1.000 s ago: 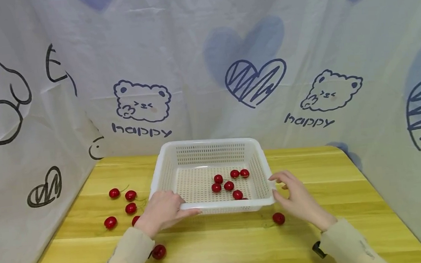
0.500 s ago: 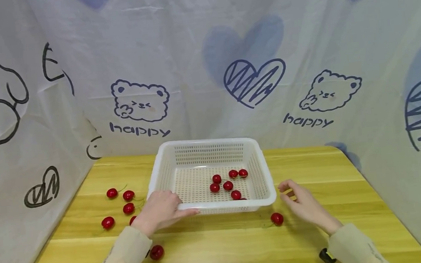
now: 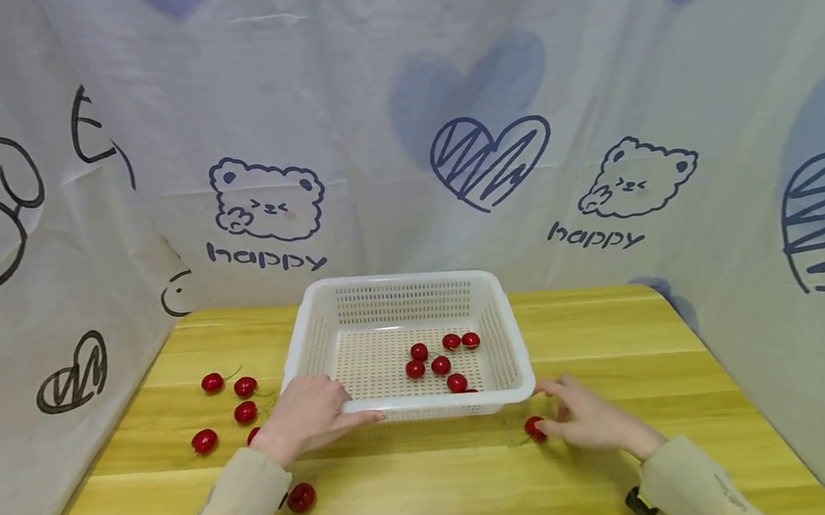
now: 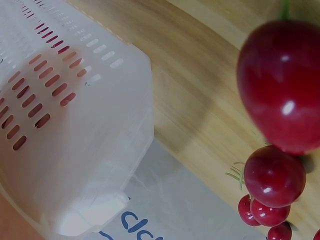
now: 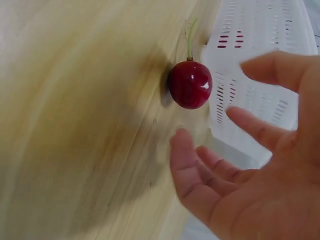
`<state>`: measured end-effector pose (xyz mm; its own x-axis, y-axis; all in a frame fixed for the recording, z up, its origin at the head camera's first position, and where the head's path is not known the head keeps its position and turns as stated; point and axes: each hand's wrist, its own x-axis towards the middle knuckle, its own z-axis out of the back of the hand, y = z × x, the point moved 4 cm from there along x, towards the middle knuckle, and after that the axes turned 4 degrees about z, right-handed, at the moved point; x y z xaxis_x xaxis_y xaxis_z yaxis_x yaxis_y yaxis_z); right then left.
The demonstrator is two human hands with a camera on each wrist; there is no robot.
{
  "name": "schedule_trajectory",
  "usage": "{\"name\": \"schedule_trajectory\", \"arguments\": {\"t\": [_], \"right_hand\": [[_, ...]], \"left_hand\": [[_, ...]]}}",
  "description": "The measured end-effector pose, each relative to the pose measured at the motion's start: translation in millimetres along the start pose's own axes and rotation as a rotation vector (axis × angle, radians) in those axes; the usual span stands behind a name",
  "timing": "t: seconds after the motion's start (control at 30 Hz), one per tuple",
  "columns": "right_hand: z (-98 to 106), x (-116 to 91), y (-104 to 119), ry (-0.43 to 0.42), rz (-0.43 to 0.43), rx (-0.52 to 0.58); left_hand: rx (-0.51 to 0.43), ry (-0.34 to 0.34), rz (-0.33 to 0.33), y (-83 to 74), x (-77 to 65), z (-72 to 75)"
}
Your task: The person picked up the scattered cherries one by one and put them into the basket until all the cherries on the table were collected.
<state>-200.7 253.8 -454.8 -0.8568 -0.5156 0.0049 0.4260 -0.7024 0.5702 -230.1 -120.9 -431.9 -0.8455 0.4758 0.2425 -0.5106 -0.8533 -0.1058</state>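
A white plastic basket with slotted walls stands on the wooden table and has several red cherries inside. My left hand grips its near left corner, the thumb lying along the front rim. In the left wrist view, part of that hand shows pinkish through the slots of the basket. Just off the basket's near right corner, my right hand reaches over a single cherry with a stem. From the right wrist view, the fingers are spread and stand apart from this cherry.
Several loose cherries lie on the table left of the basket. One more cherry sits nearer, beside the left sleeve. Behind the wooden table hangs a printed cloth.
My right hand has left the basket's right side, swung out, and come down to the single cherry. My left hand keeps its hold on the basket. The view has turned slightly right.
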Motion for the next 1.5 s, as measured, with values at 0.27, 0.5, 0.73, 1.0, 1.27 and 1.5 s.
{"name": "schedule_trajectory", "arguments": {"t": [0.27,0.5,0.73,1.0,1.27,1.5], "right_hand": [[-18,3,-5,0.140,0.020,-0.018],[-24,1,-3,0.147,0.052,-0.030],[-27,1,-3,0.138,0.062,-0.048],[-30,2,-6,0.124,0.049,-0.069],[-26,7,-11,0.066,0.055,-0.075],[-24,11,-15,0.069,0.062,-0.003]], "left_hand": [[-0.003,0.017,0.008,1.9,-2.9,-1.0],[0.006,0.016,0.001,-0.7,-6.3,-1.8],[-0.007,0.018,-0.003,-2.1,-6.7,-3.1],[-0.003,0.015,0.006,-1.1,-7.5,-4.1],[0.003,0.010,0.006,-0.4,-3.6,-2.4],[0.018,0.024,0.017,0.5,-2.5,-0.4]]}}
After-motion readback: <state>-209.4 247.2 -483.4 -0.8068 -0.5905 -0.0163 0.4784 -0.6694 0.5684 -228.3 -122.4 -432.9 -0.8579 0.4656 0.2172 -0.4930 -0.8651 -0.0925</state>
